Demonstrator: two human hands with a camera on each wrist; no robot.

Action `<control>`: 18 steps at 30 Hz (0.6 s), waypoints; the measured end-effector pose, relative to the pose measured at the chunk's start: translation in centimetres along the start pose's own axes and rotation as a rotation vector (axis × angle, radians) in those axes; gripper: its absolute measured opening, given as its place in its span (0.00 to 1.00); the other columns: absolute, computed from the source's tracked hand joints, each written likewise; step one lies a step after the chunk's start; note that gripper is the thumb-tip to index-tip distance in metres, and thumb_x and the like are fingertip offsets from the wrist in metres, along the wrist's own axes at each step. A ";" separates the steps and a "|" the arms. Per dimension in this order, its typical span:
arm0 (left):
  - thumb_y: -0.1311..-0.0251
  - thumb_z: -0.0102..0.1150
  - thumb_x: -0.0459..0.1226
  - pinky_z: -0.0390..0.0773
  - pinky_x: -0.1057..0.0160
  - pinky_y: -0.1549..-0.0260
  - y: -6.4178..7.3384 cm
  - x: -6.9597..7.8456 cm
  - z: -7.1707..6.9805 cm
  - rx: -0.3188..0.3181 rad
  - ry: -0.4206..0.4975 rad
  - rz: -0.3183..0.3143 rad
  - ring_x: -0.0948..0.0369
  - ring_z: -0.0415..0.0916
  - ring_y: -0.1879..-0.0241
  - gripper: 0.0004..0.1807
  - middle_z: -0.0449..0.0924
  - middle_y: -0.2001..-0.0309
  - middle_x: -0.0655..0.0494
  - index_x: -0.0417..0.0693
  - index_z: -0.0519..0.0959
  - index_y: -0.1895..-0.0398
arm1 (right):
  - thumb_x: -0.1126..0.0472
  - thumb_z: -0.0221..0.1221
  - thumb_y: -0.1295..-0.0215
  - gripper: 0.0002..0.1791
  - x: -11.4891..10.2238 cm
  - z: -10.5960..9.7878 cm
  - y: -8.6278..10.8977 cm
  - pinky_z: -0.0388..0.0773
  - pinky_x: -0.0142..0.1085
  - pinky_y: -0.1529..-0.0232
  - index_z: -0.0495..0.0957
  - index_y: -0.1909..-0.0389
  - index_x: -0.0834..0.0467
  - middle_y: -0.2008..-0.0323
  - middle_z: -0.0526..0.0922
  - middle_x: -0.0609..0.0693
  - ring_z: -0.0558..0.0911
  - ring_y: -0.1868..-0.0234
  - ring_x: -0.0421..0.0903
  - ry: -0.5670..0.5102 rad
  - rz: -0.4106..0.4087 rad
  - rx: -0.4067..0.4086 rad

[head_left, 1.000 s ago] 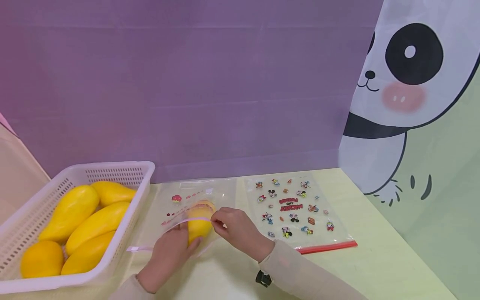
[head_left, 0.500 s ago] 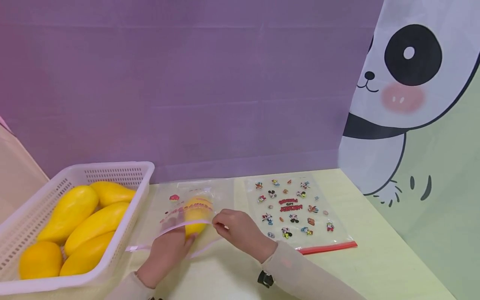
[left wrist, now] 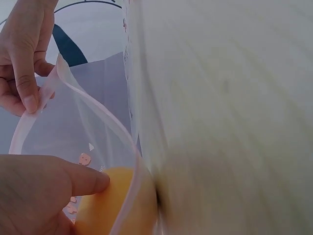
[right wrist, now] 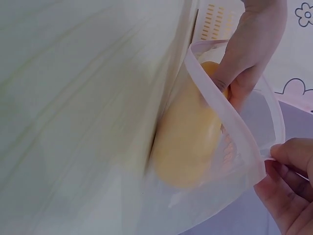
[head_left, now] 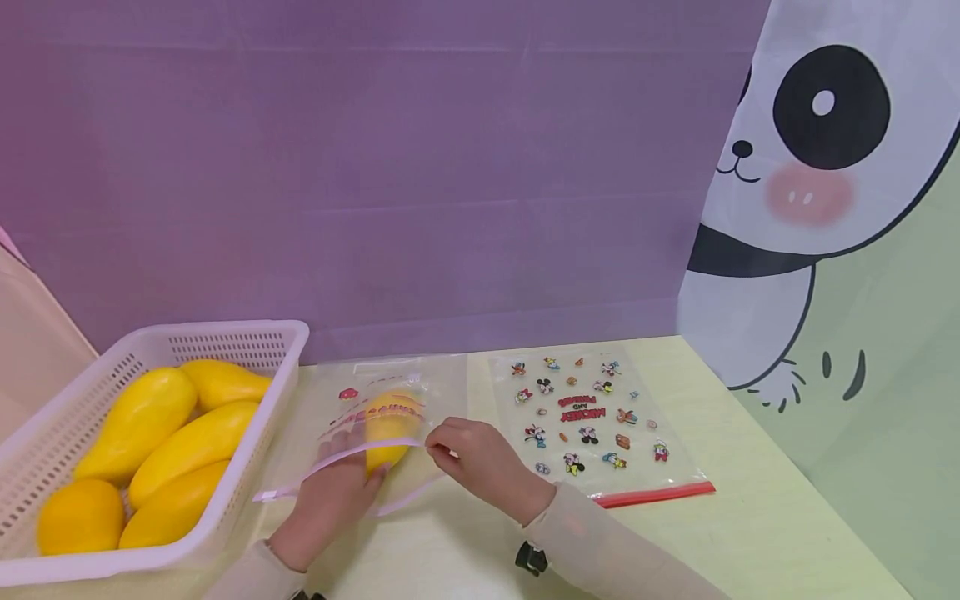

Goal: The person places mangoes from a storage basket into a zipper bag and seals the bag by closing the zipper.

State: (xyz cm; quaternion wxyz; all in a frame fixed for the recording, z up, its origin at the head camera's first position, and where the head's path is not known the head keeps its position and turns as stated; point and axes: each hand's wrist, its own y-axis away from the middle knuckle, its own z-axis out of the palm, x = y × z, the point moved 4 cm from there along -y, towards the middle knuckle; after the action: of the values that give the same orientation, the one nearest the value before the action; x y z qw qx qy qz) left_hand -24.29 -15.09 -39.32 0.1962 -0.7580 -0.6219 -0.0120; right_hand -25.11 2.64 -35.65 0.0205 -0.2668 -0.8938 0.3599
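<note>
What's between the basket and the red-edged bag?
The pink-edged bag with yellow fruit inside, plus the left hand and right hand; the head view shows them.

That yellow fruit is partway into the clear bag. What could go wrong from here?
The right hand pinches the clear bag at one spot on its rim; if that slipped, the mouth might sag over the left hand. The left hand reaches inside with the yellow fruit; pulling out, it could drag fruit or bag along. The fruit's near end sits at the opening, so it might slide back out.
</note>
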 end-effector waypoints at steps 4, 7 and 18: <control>0.45 0.62 0.43 0.75 0.45 0.62 0.0 0.0 -0.2 -0.003 -0.010 0.012 0.43 0.68 0.57 0.37 0.67 0.54 0.35 0.26 0.62 0.40 | 0.71 0.62 0.45 0.05 0.0 0.0 0.0 0.71 0.18 0.66 0.80 0.72 0.57 0.74 0.80 0.44 0.75 0.73 0.35 0.004 0.001 0.003; 0.46 0.62 0.43 0.75 0.44 0.59 0.1 0.0 -0.2 -0.006 -0.017 0.021 0.42 0.68 0.54 0.37 0.67 0.50 0.34 0.27 0.63 0.39 | 0.70 0.62 0.44 0.05 0.0 0.2 0.0 0.71 0.18 0.65 0.81 0.71 0.57 0.74 0.80 0.44 0.75 0.73 0.36 -0.004 0.021 -0.008; 0.50 0.66 0.45 0.77 0.47 0.66 0.3 0.3 -0.2 -0.011 -0.079 0.059 0.44 0.78 0.65 0.32 0.79 0.65 0.38 0.29 0.71 0.49 | 0.68 0.62 0.42 0.03 -0.1 0.6 -0.1 0.72 0.18 0.64 0.82 0.69 0.59 0.72 0.81 0.45 0.77 0.72 0.37 -0.039 0.056 -0.031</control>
State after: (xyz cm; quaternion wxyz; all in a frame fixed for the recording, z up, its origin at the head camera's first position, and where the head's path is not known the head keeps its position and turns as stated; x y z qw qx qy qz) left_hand -23.88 -14.93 -39.17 0.1675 -0.7771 -0.6063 0.0204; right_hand -25.16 2.18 -36.02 -0.0111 -0.2849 -0.8918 0.3514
